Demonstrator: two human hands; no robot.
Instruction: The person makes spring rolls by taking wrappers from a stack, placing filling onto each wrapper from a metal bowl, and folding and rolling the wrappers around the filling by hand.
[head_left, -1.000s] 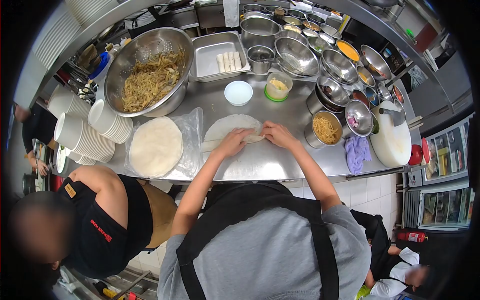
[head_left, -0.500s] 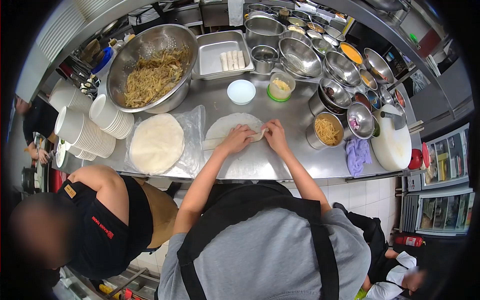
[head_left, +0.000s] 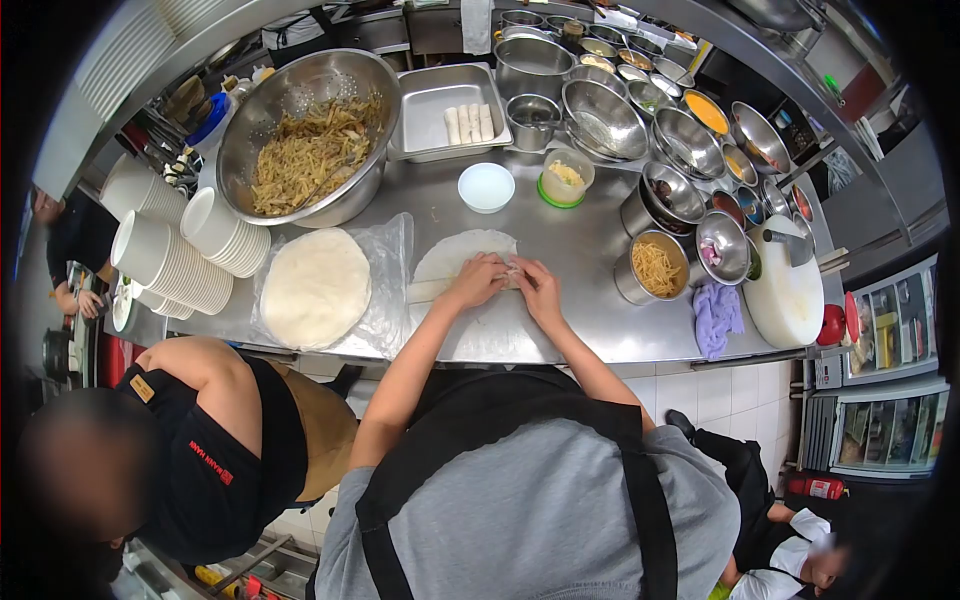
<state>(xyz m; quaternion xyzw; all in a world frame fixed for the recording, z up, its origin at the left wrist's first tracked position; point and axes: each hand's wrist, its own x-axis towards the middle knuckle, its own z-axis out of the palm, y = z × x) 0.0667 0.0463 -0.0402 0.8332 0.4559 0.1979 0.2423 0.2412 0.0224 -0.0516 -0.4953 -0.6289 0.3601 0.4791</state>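
Observation:
A thin round spring roll wrapper [head_left: 446,258] lies on the steel counter in front of me, with a folded band across its middle. My left hand [head_left: 479,280] presses curled fingers onto this band. Close beside it, my right hand [head_left: 537,288] pinches the right end of the wrapper, folded inward; the fingertips of both hands nearly meet. Whatever lies inside the fold is hidden. Left of my hands, a stack of round wrappers [head_left: 318,290] rests on a clear plastic bag [head_left: 385,280]. Finished white rolls [head_left: 469,124] sit in a metal tray [head_left: 420,108] at the back.
A large colander bowl of shredded filling [head_left: 310,160] stands back left, near stacked white tubs [head_left: 165,255]. A small white bowl [head_left: 486,188] and a green-based cup [head_left: 567,178] stand ahead. Metal bowls and a pot of yellow strips [head_left: 655,264] crowd the right. A co-worker [head_left: 210,430] stands at left.
My right hand has moved left toward my left hand, bringing the wrapper's right end inward. The left hand has stayed almost in place.

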